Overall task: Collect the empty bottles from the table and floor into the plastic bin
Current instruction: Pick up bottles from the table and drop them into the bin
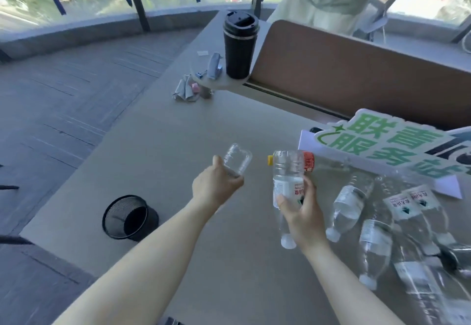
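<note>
My left hand point(216, 184) grips a clear empty bottle point(237, 159) with its base pointing away from me, held above the grey table point(158, 151). My right hand point(300, 210) holds a second clear bottle point(288, 176) with a white and red label, cap end down toward me. Several more empty bottles point(349, 202) lie on their sides at the table's right. One bottle with a yellow cap and a red label point(307, 161) lies behind the held one. No plastic bin is in view.
A black mesh pen cup point(130, 219) lies tipped over near the table's left edge. A black travel mug point(239, 46), a stapler point(214, 65) and crumpled paper point(184, 90) sit at the far end. A green-lettered sign point(382, 146) lies at right, by a brown divider point(356, 74).
</note>
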`<action>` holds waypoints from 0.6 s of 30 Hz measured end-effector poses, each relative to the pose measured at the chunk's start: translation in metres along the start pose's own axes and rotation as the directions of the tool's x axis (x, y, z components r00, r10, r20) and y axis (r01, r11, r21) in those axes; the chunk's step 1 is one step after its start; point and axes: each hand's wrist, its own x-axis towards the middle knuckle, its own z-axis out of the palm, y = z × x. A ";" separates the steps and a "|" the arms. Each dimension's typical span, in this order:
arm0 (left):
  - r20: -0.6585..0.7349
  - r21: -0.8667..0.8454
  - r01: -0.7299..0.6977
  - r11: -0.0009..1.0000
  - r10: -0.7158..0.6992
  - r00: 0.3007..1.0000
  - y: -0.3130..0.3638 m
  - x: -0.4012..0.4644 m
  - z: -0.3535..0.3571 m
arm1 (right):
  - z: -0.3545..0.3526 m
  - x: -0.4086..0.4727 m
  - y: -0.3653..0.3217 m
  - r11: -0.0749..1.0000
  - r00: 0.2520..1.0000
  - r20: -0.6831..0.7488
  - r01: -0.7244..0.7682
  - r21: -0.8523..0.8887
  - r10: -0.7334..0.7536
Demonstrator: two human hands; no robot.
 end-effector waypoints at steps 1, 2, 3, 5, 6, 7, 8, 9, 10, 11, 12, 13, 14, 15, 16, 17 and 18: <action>-0.008 -0.045 0.024 0.999 -0.024 1.000 0.001 -0.011 -0.008 | -0.001 -0.001 -0.004 1.000 1.000 0.011 0.021 -0.002 -0.021; -0.022 -0.088 0.043 0.995 -0.045 0.999 0.001 -0.021 -0.016 | -0.001 -0.001 -0.008 0.999 0.999 0.025 0.044 -0.002 -0.044; -0.038 -0.129 0.060 0.990 -0.066 0.997 0.000 -0.032 -0.024 | 0.000 -0.002 -0.011 0.998 0.997 0.047 0.067 0.001 -0.067; -0.072 -0.199 0.097 0.975 -0.114 0.991 -0.005 -0.055 -0.039 | 0.006 -0.005 -0.019 0.993 0.988 0.103 0.118 0.014 -0.118; -0.091 -0.229 0.119 0.966 -0.143 0.986 -0.010 -0.069 -0.046 | 0.011 -0.008 -0.024 0.989 0.980 0.136 0.144 0.023 -0.145; -0.115 -0.257 0.141 0.956 -0.175 0.978 -0.016 -0.082 -0.053 | 0.016 -0.013 -0.029 0.985 0.970 0.167 0.171 0.035 -0.175; -0.145 -0.283 0.165 0.945 -0.212 0.967 -0.023 -0.097 -0.059 | 0.022 -0.018 -0.033 0.979 0.959 0.197 0.200 0.047 -0.205; -0.175 -0.307 0.190 0.932 -0.252 0.952 -0.032 -0.112 -0.065 | 0.028 -0.025 -0.037 0.972 0.943 0.234 0.226 0.064 -0.235; -0.205 -0.330 0.218 0.918 -0.295 0.933 -0.042 -0.128 -0.071 | 0.036 -0.033 -0.040 0.966 0.926 0.278 0.245 0.078 -0.257; -0.232 -0.352 0.251 0.902 -0.344 0.910 -0.054 -0.145 -0.075 | 0.043 -0.043 -0.043 0.960 0.901 0.333 0.260 0.103 -0.279; -0.257 -0.373 0.287 0.882 -0.396 0.881 -0.067 -0.162 -0.079 | 0.052 -0.054 -0.046 0.954 0.873 0.386 0.270 0.127 -0.298; -0.281 -0.391 0.325 0.861 -0.448 0.848 -0.081 -0.178 -0.083 | 0.060 -0.066 -0.049 0.947 0.843 0.432 0.285 0.148 -0.321; -0.300 -0.411 0.361 0.837 -0.499 0.813 -0.096 -0.195 -0.086 | 0.069 -0.079 -0.052 0.936 0.809 0.470 0.310 0.168 -0.353; -0.309 -0.437 0.391 0.810 -0.544 0.780 -0.112 -0.212 -0.088 | 0.078 -0.094 -0.055 0.924 0.771 0.509 0.339 0.178 -0.382; -0.309 -0.465 0.414 0.782 -0.582 0.752 -0.128 -0.229 -0.088 | 0.088 -0.109 -0.058 0.913 0.733 0.549 0.363 0.183 -0.402; -0.298 -0.492 0.441 0.751 -0.621 0.725 -0.145 -0.245 -0.087 | 0.097 -0.123 -0.058 0.905 0.694 0.590 0.384 0.182 -0.412; -0.280 -0.513 0.472 0.716 -0.660 0.697 -0.163 -0.260 -0.085 | 0.107 -0.137 -0.058 0.899 0.653 0.632 0.399 0.180 -0.417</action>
